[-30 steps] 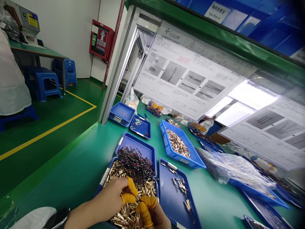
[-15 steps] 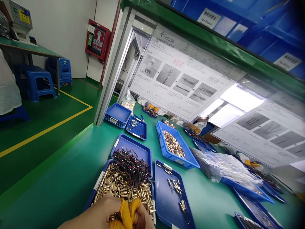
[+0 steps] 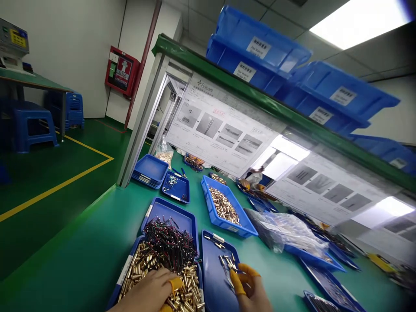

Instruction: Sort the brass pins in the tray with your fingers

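Where the left hand (image 3: 146,288) lies: among loose brass pins (image 3: 185,286) in a blue plastic tray (image 3: 125,271), near left, fingers curled, grip unclear.
Where the right hand (image 3: 251,288) reaches: at a second blue plastic tray (image 3: 211,271), near right, fingers narrowly pinched beside a few brass pins (image 3: 227,262); whether they hold one is unclear.
Blue trays by the hands: three, the third blue plastic tray (image 3: 169,207) farther off, under black-and-red wires (image 3: 170,238).

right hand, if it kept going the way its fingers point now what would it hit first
Probably the small gold-coloured pins in the blue tray. The right hand points up and left toward them, and its yellow-capped fingertips look almost on them, though depth is hard to judge from this view.
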### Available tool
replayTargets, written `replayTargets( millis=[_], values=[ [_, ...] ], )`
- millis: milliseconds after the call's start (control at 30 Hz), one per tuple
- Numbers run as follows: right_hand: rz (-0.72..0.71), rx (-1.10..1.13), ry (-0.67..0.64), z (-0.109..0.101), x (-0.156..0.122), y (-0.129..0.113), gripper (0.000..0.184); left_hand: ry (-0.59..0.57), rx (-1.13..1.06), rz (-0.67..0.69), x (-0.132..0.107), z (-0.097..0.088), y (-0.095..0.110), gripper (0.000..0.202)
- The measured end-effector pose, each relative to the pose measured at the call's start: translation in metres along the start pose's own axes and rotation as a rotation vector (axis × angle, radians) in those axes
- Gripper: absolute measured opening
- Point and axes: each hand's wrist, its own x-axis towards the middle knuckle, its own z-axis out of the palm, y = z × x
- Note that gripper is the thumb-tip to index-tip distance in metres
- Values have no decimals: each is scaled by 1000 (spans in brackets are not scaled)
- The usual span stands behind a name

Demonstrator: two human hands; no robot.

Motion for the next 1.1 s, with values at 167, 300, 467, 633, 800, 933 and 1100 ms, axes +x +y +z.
replayTargets(
  millis=[167, 300, 467, 633, 800, 933, 1100],
  values=[
    [-253, -141, -356, 54, -3, -33, 36, 103, 24, -131, -1, 6, -10, 60],
    [-301, -180, -413, 88, -8, -48, 33, 255, -1, -210, -2, 11, -22, 66],
    [-342, -134, -630, 99, -8, -69, 22, 323, -87, -340, 0, 12, -31, 56],
    [-277, -193, -680, 108, 36, -79, 9, 334, -100, -347, -1, 2, -24, 50],
    [-217, -345, -617, 141, 79, -67, 19, 431, -83, -320, -2, -7, -18, 43],
    [-213, -342, -640, 158, 80, -64, 21, 458, -172, -304, -6, -12, -19, 48],
    [-263, -207, -508, 125, 57, -74, 11, 441, -214, -272, -9, -13, -17, 50]
  ],
)
